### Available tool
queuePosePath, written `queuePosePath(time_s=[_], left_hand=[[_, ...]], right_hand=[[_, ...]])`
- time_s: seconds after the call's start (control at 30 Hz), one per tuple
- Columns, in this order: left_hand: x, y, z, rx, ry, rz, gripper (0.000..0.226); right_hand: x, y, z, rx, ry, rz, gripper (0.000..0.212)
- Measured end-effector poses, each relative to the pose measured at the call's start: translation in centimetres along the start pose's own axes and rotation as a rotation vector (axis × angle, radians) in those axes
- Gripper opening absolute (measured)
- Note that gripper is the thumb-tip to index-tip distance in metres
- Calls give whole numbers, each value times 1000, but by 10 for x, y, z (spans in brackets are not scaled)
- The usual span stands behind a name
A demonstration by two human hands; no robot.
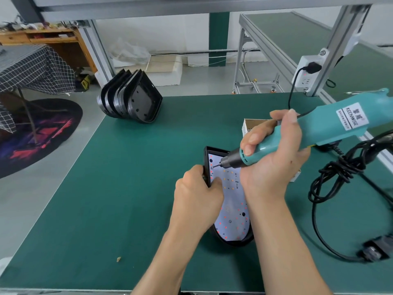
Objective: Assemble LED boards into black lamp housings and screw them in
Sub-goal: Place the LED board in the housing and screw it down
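Right hand grips the screwdriver, left hand holds the housing (green mat).

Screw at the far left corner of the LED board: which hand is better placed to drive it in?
Right. The right hand grips the electric screwdriver, its bit on that screw; the left hand holds the black housing.

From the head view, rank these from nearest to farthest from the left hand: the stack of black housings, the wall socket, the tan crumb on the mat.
From the left hand:
1. Tan crumb, on the mat, down and to its left.
2. Stack of black housings, at the mat's far left corner.
3. Wall socket, on the frame post, far right.
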State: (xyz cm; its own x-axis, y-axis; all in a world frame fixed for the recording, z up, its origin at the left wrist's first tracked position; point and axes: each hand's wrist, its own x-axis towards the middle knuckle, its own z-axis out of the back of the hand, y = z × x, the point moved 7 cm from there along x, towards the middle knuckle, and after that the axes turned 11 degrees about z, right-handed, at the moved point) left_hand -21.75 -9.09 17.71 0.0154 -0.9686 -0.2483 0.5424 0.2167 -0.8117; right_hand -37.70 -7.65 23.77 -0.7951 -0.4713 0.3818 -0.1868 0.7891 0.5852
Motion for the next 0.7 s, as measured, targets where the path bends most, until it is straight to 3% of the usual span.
queuePosePath(time_s=[0.7], left_hand=[[-5,-2,2,57,-59,-45,23]], right_hand=[[-5,10,-9,-63,50,50,23]])
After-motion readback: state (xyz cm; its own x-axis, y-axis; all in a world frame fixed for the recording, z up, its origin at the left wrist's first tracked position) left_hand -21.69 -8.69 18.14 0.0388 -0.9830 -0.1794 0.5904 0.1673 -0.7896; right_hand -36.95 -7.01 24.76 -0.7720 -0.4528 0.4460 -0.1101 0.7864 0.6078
